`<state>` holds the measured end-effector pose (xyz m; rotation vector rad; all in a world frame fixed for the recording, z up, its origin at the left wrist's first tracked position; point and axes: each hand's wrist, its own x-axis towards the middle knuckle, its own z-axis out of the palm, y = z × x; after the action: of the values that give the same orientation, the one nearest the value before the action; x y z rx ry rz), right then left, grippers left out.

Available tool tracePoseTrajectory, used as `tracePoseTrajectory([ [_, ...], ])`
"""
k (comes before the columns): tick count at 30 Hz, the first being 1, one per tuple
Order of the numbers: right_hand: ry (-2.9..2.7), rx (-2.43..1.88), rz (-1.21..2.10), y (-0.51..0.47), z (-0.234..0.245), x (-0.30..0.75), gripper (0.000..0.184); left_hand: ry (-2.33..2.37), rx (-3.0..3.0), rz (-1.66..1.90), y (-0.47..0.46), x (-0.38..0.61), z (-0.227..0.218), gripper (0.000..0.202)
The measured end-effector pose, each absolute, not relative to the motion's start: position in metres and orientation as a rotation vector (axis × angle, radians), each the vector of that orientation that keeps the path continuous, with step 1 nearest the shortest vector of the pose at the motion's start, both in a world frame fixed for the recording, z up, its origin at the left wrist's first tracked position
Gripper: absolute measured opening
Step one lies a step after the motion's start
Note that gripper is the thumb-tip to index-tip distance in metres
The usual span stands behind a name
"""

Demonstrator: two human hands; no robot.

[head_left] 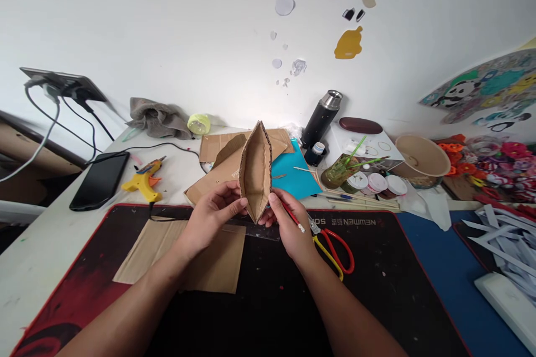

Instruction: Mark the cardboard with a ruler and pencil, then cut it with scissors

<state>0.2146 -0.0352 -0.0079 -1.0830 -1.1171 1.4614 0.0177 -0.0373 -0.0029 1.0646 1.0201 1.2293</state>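
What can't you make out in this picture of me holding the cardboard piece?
All in the head view:
Underside of the cardboard piece: turned away from the camera.
Some fingers of the left hand and right hand: hidden behind the piece.
Rest of the lettering on the cardboard sheet: covered by the piece.
Full shape of the white object, lower right: cut off by the picture's edge.
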Motion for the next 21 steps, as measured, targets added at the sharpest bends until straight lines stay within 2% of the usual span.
tracePoseTrajectory([
  [10,-1.178,-1.032,1.576,-0.042,-0.003,0.209,0.043,1.019,1.026,1.333,-0.034,0.017,0.001,0.036],
  [15,-1.206,-1.049,1.607,-0.044,-0.006,0.209,0.047,1.039,0.975,1.411,-0.035,0.019,0.002,0.035],
  [21,-1.345,-1.079,1.531,-0.047,-0.008,0.207,0.039,1.049,0.953,1.453,-0.035,0.019,-0.001,0.036],
])
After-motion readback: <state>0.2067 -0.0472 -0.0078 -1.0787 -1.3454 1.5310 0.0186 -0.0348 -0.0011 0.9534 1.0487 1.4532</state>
